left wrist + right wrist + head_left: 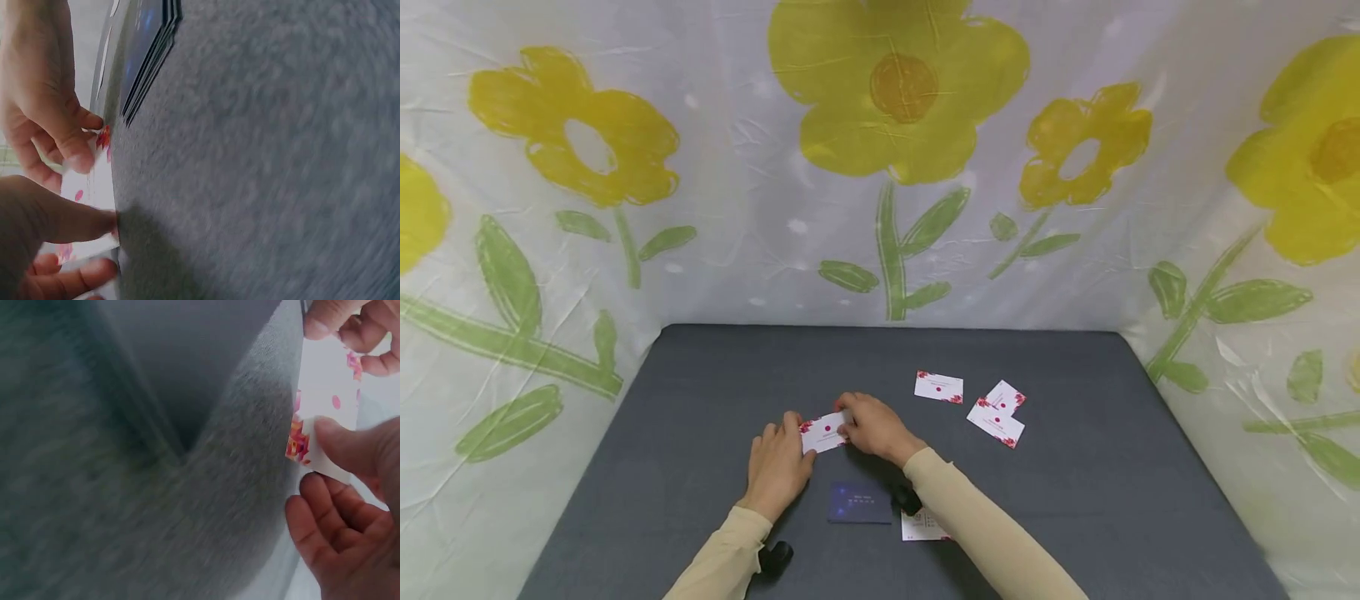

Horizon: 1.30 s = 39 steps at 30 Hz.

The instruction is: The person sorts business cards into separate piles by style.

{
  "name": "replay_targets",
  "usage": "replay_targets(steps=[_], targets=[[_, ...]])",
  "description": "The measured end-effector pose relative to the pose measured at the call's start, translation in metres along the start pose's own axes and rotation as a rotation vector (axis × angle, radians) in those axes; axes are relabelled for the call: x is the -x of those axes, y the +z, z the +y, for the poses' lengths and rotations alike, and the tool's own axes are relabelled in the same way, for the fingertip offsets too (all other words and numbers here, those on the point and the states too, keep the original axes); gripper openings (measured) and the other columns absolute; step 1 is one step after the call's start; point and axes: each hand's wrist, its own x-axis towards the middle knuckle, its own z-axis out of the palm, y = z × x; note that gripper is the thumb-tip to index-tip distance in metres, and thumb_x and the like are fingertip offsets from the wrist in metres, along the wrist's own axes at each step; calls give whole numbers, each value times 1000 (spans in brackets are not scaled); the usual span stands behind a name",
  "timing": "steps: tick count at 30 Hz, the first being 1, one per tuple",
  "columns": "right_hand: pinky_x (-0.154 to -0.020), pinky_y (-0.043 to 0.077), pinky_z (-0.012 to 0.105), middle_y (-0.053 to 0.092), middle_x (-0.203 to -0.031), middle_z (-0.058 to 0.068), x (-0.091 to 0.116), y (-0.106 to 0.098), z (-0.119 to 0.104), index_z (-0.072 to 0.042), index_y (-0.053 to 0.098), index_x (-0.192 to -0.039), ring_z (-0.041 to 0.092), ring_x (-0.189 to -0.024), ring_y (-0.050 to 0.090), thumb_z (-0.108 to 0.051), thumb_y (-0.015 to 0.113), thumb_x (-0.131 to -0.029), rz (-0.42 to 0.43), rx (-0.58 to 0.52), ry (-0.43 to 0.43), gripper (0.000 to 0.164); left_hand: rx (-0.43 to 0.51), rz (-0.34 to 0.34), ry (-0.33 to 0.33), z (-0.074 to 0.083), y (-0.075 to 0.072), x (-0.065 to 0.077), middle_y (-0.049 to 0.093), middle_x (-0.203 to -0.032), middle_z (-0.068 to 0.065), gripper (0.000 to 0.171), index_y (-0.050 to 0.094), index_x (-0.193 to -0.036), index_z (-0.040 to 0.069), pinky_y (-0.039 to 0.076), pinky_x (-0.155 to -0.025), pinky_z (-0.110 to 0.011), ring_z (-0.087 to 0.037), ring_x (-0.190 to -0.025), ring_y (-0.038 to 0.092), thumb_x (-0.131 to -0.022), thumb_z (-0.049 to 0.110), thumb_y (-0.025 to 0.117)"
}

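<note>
A white card point(824, 432) with red floral corners and a red dot is held between both hands above the dark table. My left hand point(778, 465) pinches its left end, the thumb point(87, 224) lying across the face. At the other end my right hand point(874, 427) grips the card, thumb point(340, 447) on top and fingers curled behind. In the right wrist view, the card point(328, 387) spans between the two hands. Nearer the body lies a stack of dark blue cards point(860, 504), whose layered edges show in the left wrist view.
To the right on the grey tabletop point(715, 375) lie a single white floral card point(938, 387) and two overlapping ones point(997, 422). Another white card point(922, 527) is partly hidden under the right forearm. A curtain with yellow flowers point(902, 87) surrounds the table.
</note>
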Motion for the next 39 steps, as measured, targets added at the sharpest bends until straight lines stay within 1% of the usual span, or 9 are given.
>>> replay_targets(steps=[6,9,13,18,21,23,28,32,39], targets=[[-67,47,24,74,-90,3,19,-7,13,-9,73,-107,8,-71,55,-19,75,-97,143,-62,57,14,56,153,104,9,0,0,66,-71,-2,17,66,-93,11,37,-70,-38,-22,-71,57,-87,13,82],[-62,44,21,74,-87,4,32,-19,17,-8,74,-103,6,-68,53,-17,75,-96,185,-177,84,11,75,153,135,20,-8,-3,65,-71,1,15,69,-83,13,38,-70,-36,-18,-71,53,-89,18,82],[-59,42,20,72,-83,4,60,-35,24,-7,72,-100,5,-65,52,-14,74,-96,222,-346,144,8,165,-1,110,38,-14,-5,62,-74,3,15,70,-82,15,39,-68,-31,-15,-76,50,-91,22,80],[-59,42,20,69,-80,3,99,-47,34,-8,73,-99,3,-64,51,-12,72,-97,231,-474,206,5,413,-190,48,56,-11,-5,60,-78,5,8,72,-89,16,38,-66,-25,-10,-76,49,-95,21,75],[-61,44,20,69,-80,8,122,-49,41,-4,72,-100,4,-65,53,-9,71,-97,244,-553,246,6,553,-264,57,65,-5,-4,63,-78,4,6,74,-92,14,39,-64,-23,-8,-71,49,-96,18,74],[-63,46,20,70,-80,10,136,-49,46,-2,71,-100,5,-67,56,-7,71,-97,255,-569,281,7,587,-309,82,71,-1,-1,63,-77,4,6,74,-93,14,39,-62,-22,-7,-69,48,-97,18,73],[-62,45,19,71,-79,3,160,-45,49,-6,74,-95,3,-67,54,-11,74,-96,288,-455,377,5,443,-335,179,86,4,7,58,-73,9,10,75,-87,18,36,-61,-21,-6,-73,44,-96,22,74],[-60,42,20,70,-76,-2,172,-42,50,-10,76,-90,3,-66,51,-13,76,-94,296,-374,439,5,323,-315,263,95,10,14,55,-69,11,14,74,-80,18,33,-62,-20,-7,-74,41,-93,23,77],[-59,40,21,68,-73,-3,179,-35,52,-11,75,-86,3,-63,49,-12,77,-92,281,-335,490,6,210,-242,375,99,23,22,58,-68,9,22,69,-71,19,29,-64,-20,-7,-69,38,-90,23,80]])
